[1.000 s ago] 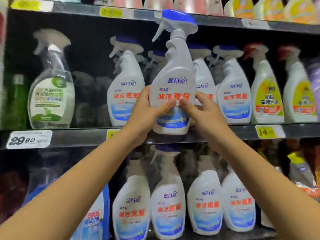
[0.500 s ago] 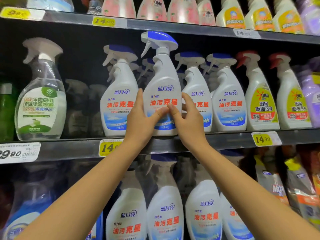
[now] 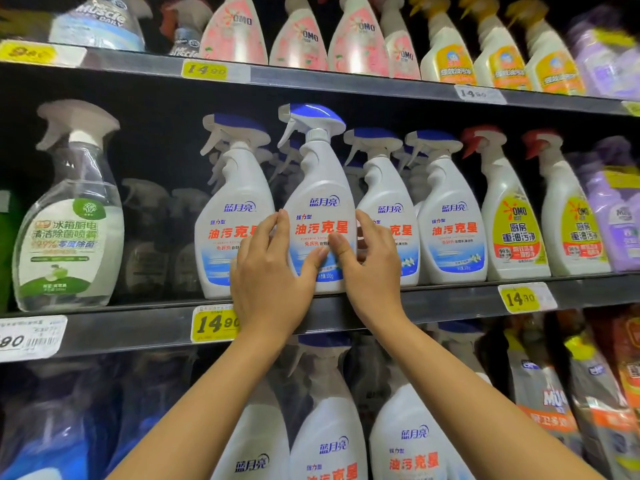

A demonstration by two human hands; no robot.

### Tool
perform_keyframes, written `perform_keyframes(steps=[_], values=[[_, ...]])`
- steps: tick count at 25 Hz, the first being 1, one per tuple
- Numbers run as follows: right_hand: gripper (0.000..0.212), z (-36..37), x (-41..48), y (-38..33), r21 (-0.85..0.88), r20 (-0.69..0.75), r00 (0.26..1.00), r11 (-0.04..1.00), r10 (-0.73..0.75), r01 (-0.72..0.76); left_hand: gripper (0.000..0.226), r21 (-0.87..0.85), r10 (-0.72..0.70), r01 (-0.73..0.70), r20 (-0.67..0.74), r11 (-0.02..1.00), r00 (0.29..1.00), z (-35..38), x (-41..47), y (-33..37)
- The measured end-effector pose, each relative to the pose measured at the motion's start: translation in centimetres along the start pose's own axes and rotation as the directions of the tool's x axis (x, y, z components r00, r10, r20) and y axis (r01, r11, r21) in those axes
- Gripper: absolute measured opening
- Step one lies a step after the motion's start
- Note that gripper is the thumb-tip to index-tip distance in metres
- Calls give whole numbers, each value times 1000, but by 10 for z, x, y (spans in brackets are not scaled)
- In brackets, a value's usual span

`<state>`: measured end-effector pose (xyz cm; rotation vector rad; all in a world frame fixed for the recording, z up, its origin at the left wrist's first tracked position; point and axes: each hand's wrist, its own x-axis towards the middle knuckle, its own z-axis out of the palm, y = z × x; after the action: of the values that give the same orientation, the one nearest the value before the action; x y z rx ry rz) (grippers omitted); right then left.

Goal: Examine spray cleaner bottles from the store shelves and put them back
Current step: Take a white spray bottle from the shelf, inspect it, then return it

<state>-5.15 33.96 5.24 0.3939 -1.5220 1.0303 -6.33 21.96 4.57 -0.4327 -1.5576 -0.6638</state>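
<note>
A white spray cleaner bottle [image 3: 320, 188] with a blue trigger head and red lettering stands upright at the front edge of the middle shelf [image 3: 450, 303]. It sits between two identical bottles, one to its left [image 3: 228, 206] and one to its right [image 3: 389, 192]. My left hand [image 3: 270, 282] wraps its lower left side with the thumb on the label. My right hand [image 3: 370, 275] holds the lower right side, thumb also on the front. The hands cover the bottle's base.
A clear bottle with a green label [image 3: 69, 220] stands at the left of the same shelf, with a dark gap beside it. Yellow-labelled bottles with red triggers [image 3: 512, 220] stand to the right. Pink bottles [image 3: 298, 36] line the upper shelf; more white sprayers [image 3: 329, 438] fill the lower one.
Both hands have carried the bottle down and back from in front of the upper shelf edge into the row on the middle shelf. The view has tilted upward.
</note>
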Motion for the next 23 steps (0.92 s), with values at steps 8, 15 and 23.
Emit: perform_keyframes(steps=[8,15,23], values=[[59,-2,1,9,-124,127,991,992,29,-14,55,134,10,-14,33,991,999,3,2,-9],[57,-1,1,8,-353,115,993,935,9,32,50,165,38,-41,27,985,999,3,1,-9],[63,-45,30,10,-279,92,996,960,6,20,45,148,83,-91,59,985,995,4,2,-4]])
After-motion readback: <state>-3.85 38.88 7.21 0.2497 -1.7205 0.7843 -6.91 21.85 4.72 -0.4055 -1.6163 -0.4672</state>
